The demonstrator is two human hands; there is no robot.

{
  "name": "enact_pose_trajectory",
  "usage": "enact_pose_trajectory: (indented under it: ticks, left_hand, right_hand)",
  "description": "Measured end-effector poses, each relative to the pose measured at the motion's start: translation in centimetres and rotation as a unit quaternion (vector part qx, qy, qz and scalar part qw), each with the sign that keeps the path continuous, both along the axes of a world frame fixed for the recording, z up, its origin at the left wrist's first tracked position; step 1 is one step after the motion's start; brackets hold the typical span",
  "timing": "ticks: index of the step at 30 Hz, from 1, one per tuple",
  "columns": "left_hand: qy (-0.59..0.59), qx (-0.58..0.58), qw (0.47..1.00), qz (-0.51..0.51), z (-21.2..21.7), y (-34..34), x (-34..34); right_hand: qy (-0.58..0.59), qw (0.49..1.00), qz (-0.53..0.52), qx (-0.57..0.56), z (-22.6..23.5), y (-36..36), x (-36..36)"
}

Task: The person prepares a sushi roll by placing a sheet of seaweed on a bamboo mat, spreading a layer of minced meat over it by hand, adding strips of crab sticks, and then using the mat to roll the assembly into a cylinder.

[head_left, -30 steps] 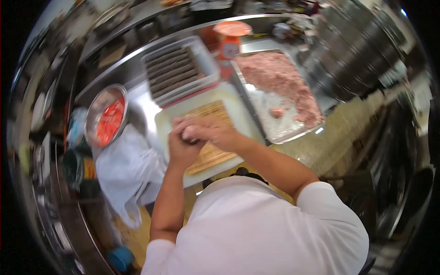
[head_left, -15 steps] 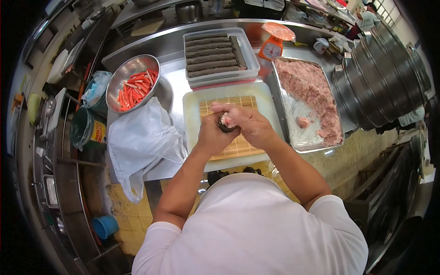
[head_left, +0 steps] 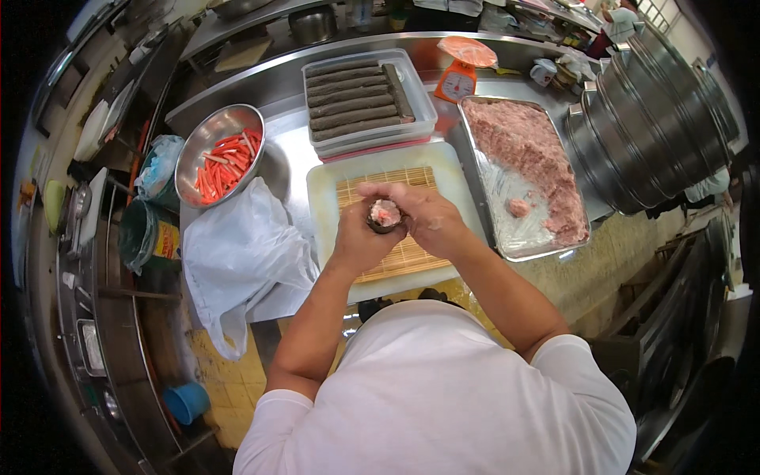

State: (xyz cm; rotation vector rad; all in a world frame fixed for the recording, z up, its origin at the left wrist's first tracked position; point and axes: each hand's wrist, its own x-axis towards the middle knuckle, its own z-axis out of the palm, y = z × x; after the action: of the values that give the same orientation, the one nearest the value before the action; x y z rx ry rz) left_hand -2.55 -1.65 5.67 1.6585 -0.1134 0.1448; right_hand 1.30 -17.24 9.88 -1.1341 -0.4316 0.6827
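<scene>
My left hand (head_left: pixel 362 237) is wrapped round a dark seaweed roll (head_left: pixel 385 214), held upright with its open end up. Pink minced meat with a red piece at its middle shows in that end. My right hand (head_left: pixel 431 223) closes on the roll from the other side, its fingers reaching across the far side. The roll's lower part is hidden by my hands. Beneath them a bamboo rolling mat (head_left: pixel 412 180) lies on a white cutting board (head_left: pixel 321 190).
Beyond the board, a clear plastic box (head_left: pixel 431 111) holds several dark rolls. Left are a steel bowl (head_left: pixel 184 176) of red-and-white sticks and a white plastic bag (head_left: pixel 237 253). Right are a metal tray (head_left: pixel 507 214) of minced meat, an orange scale (head_left: pixel 457 81) and stacked steel steamers (head_left: pixel 657 127).
My hands have shifted slightly left with the roll. The right hand's fingers have moved off the roll's top, so the filled end and its red middle now show more plainly.
</scene>
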Motion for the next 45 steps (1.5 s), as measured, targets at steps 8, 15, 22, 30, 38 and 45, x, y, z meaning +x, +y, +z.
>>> enact_pose_trajectory:
  ticks: [8,15,22,30,38,45]
  left_hand:
    - [-0.037,-0.084,0.995,-0.037,-1.8,1.0,1.1]
    - [0.036,-0.165,0.985,-0.044,-1.2,1.4,1.5]
    - [-0.021,-0.085,0.991,-0.1,-1.2,1.1,2.5]
    - [-0.019,0.021,0.997,-0.069,0.5,1.2,2.0]
    - [0.0,-0.006,1.0,-0.015,1.0,1.9,0.9]
    - [0.004,-0.054,0.998,-0.024,0.9,2.9,0.4]
  right_hand:
    - [-0.428,0.876,-0.187,-0.119,-1.7,0.9,-0.4]
    - [-0.564,0.782,-0.197,-0.178,-0.2,0.5,-0.9]
    - [-0.579,0.767,-0.201,-0.191,0.6,-0.5,-0.8]
    - [-0.58,0.75,-0.191,-0.253,-1.2,0.6,-1.4]
    - [-0.563,0.773,-0.209,-0.204,-0.7,1.6,-1.9]
    - [-0.566,0.775,-0.158,-0.232,-0.9,2.8,-2.3]
